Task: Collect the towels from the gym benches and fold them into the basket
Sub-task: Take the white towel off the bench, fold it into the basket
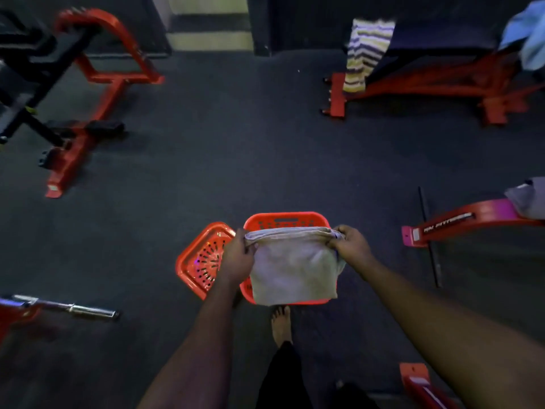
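**Laying the folded towel flat into the basket**

My left hand (239, 256) pinched the left end of the top fold of the grey towel (293, 270). My right hand (351, 243) gripped the right end, and the fingers of both hands were curled round the cloth. The towel hung between my hands, already folded at least once. Its lower edge reached back toward my bare foot (281, 321).

Directly under my hands stood the orange basket (286, 218). I saw only its far rim beyond my knuckles and a thin strip of the near rim below the cloth. I could not tell if the towel touched the basket.

As I judged it, the step was to set the towel down inside. To do this well, both hands should go down together and at the same height, so that the fold line stays straight. The hanging part seemed to cover the near rim, so it should be drawn in first or it could fall outside. The fingers should let go only when the cloth rests on the bottom.

Just left of my left hand lay an orange perforated tray (203, 261), perhaps a lid. Far beyond my right hand, a striped towel (365, 54) hung from a bench (427, 36), with a pale blue cloth (528, 33) further right, so more collecting remained.
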`<state>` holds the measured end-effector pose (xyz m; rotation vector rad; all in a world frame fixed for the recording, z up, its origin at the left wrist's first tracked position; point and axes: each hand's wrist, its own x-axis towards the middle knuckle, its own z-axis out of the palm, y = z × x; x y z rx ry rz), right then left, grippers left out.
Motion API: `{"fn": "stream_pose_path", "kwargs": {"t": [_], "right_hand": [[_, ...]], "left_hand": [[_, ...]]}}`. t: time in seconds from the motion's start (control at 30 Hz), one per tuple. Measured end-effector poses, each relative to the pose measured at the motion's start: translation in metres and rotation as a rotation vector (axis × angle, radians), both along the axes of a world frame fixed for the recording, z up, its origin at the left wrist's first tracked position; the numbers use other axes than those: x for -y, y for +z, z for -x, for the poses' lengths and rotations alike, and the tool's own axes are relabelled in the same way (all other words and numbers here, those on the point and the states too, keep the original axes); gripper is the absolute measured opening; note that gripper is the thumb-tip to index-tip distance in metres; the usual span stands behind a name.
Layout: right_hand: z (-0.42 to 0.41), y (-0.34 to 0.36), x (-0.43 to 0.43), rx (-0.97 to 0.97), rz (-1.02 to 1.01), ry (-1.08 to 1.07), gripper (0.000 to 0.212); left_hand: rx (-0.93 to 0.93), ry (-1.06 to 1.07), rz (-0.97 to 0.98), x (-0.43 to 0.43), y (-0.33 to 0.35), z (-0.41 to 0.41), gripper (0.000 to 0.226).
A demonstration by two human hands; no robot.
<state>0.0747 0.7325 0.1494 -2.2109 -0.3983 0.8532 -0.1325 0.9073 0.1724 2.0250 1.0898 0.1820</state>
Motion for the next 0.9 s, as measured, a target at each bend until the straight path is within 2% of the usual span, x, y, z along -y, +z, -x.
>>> {"fn": "stream_pose_path", "kwargs": {"t": [0.23,0.33,0.4,0.47,0.67,0.9], "right_hand": [[-0.018,-0.068,-0.035,-0.072,0.15,-0.11,0.004],[-0.03,-0.099,-0.053,-0.084,0.22,-0.099,0.026],[-0.04,-0.114,-0.066,-0.051,0.274,-0.118,0.048],[-0.05,-0.12,-0.076,-0.037,0.298,-0.16,0.055],[-0.081,-0.079,-0.077,-0.061,0.258,-0.178,0.033],[-0.148,0.001,-0.014,-0.019,0.095,-0.403,0.008]], "left_hand": [[-0.107,-0.098,0.066,-0.053,-0.079,-0.044,0.019],[-0.173,-0.098,0.13,-0.07,-0.106,-0.057,0.025],[-0.206,-0.116,0.161,-0.081,-0.126,-0.063,0.044],[-0.253,-0.129,0.168,-0.088,-0.137,-0.071,0.057],[-0.204,-0.206,0.162,-0.081,-0.085,-0.123,0.038],[-0.071,-0.448,0.063,-0.052,-0.005,-0.237,0.035]]}}
